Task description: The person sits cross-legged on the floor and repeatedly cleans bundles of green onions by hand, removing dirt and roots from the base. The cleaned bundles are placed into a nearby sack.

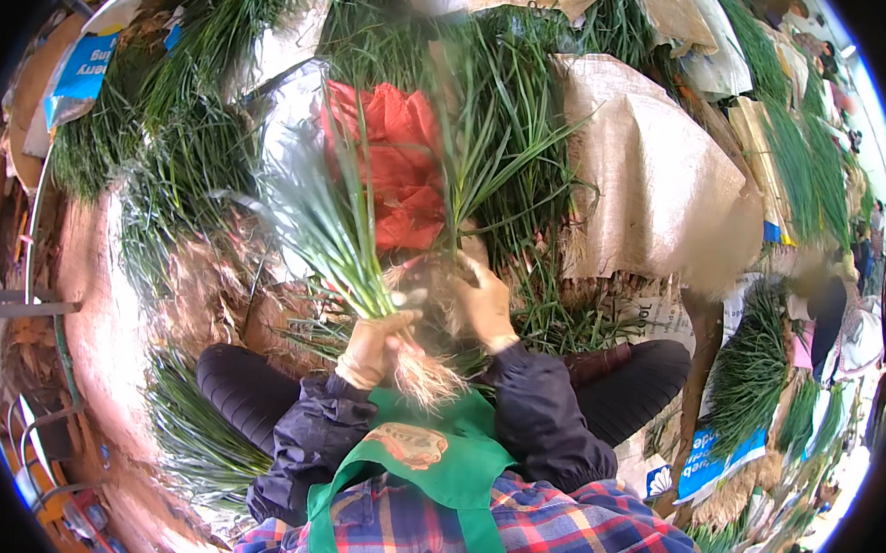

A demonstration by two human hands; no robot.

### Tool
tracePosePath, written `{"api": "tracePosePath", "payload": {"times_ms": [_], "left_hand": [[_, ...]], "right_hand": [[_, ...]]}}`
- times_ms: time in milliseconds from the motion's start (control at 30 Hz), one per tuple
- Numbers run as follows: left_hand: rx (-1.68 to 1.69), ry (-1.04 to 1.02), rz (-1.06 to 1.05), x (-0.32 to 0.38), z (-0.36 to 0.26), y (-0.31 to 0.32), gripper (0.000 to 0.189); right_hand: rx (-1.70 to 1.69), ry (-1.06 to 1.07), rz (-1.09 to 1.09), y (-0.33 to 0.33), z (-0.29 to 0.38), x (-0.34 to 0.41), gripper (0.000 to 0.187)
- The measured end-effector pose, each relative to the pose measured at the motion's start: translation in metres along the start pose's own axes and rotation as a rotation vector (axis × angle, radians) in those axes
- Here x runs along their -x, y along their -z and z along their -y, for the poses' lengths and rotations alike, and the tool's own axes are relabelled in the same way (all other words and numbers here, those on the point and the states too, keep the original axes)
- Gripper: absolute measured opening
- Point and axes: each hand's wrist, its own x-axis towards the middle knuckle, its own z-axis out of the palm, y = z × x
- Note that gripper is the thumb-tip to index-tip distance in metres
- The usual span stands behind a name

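Note:
My left hand (370, 348), in a pale tan glove, grips a bunch of green onions (364, 272). The white stalks cross the palm, and the pale roots (429, 373) hang out toward my lap. Its leaves fan away up and to the left. My right hand (488, 305), gloved alike, has its fingers bent around the base of a thin green onion plant (459, 180). The plant's leaves point away from me, and brownish roots hang blurred beside the palm. Beyond both hands lies a crumpled red cloth or sheet (396, 169).
Heaps of green onions lie to the left (193, 166) and ahead right (522, 138). A woven beige sack (636, 174) covers part of the right heap. My crossed legs (625, 384) flank the hands. Metal bars (24, 307) stand at far left. Several people are at far right.

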Motion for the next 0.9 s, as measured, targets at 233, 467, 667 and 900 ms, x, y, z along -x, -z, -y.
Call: {"api": "tracePosePath", "payload": {"times_ms": [233, 467, 667, 900], "left_hand": [[-0.071, 0.114, 0.102, -0.018, 0.015, -0.003, 0.025], [-0.227, 0.078, -0.334, -0.016, 0.058, -0.005, 0.009], [-0.111, 0.0, -0.395, -0.012, 0.049, -0.018, 0.009], [-0.167, 0.065, 0.201, 0.053, -0.035, 0.023, 0.01]], "right_hand": [[-0.304, -0.26, 0.485, 0.026, 0.014, 0.05, 0.017], [-0.009, -0.067, 0.126, -0.005, 0.018, 0.034, 0.034], [-0.952, -0.629, -0.065, -0.037, 0.021, 0.042, 0.016], [-1.032, -0.606, 0.222, 0.008, -0.01, 0.027, 0.019]]}}
